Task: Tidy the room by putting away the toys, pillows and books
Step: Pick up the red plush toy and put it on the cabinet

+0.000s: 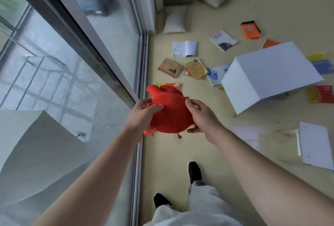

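Red plush toy is up in the air, held over the floor right by its left edge, where the sliding glass door has its track. Its round flat side faces up. The long axis runs away from the person, stubby limbs pointing to the far end, and a little tail dangles off the near end. On its left side the left hand grips it, thumb pressed on top. The right hand pinches the right rim, fingers curled over it.

Just past the toy, books lie scattered mid-floor. A tipped white box sits to their right, and loose papers lie near the right edge. Two pillows are at the far end. Bare floor runs along the door track from under the toy back to the person's feet.
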`<action>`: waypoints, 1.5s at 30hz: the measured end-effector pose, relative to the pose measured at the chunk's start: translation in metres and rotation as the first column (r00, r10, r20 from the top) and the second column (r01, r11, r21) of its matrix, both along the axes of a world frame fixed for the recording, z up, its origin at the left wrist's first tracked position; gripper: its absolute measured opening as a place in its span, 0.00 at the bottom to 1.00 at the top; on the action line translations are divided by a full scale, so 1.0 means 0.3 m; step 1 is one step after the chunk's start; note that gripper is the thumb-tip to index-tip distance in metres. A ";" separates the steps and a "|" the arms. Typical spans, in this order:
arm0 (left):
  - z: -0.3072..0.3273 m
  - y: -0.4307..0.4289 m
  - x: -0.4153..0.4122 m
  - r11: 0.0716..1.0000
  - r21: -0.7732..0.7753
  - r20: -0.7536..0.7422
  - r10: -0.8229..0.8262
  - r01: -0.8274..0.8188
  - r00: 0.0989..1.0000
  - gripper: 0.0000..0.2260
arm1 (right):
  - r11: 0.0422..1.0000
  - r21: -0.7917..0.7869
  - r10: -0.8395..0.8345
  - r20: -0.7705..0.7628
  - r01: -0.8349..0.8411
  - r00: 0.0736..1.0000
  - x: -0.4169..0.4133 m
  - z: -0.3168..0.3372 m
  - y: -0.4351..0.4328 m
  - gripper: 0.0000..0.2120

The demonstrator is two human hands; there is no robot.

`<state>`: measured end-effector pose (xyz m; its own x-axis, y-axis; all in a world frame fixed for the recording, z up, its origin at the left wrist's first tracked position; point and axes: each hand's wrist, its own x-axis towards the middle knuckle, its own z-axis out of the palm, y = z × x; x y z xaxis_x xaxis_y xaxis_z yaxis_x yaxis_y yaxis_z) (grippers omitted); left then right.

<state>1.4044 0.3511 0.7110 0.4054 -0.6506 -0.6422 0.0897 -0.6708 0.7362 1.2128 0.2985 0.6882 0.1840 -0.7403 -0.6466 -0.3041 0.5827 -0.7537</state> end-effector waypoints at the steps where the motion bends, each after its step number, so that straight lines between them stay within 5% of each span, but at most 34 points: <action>1: 0.051 -0.004 -0.015 1.000 -0.024 0.006 -0.002 0.002 1.000 0.29 | 1.000 -0.028 0.009 -0.022 -0.009 1.000 -0.025 0.061 -0.002 0.20; 6: 0.249 -0.136 -0.095 0.984 -0.171 -0.050 -0.060 0.050 0.997 0.18 | 0.973 -0.229 -0.026 -0.043 0.015 0.999 -0.147 0.265 -0.116 0.20; 13: 0.399 -0.321 -0.178 0.946 -0.322 -0.148 -0.023 -0.026 0.989 0.11 | 0.946 -0.289 -0.109 0.138 0.145 0.984 -0.273 0.431 -0.305 0.15; 19: 0.491 -0.529 -0.234 0.905 -0.418 -0.263 -0.030 -0.086 0.964 0.15 | 0.928 -0.314 -0.117 0.266 0.201 0.957 -0.307 0.535 -0.500 0.15; 28: 0.532 -0.872 -0.167 0.833 -0.547 -0.118 -0.175 0.083 0.977 0.30 | 0.882 -0.380 -0.195 0.244 0.279 0.950 -0.234 0.579 -0.835 0.15; 35: 0.569 -1.184 -0.110 0.806 -0.572 -0.116 -0.266 0.155 0.957 0.20 | 0.817 -0.415 -0.342 0.213 0.401 0.915 -0.178 0.617 -1.073 0.18; 45: 0.474 -1.651 -0.236 0.828 -0.532 -0.126 -0.283 0.176 0.951 0.21 | 0.802 -0.434 -0.386 0.148 0.410 0.911 -0.293 0.560 -1.491 0.17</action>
<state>1.3336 -0.1441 0.8531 0.1071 -0.9641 -0.2428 0.1553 -0.2250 0.9619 1.1249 -0.1489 0.8561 -0.1682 -0.9596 -0.2257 -0.0748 0.2407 -0.9677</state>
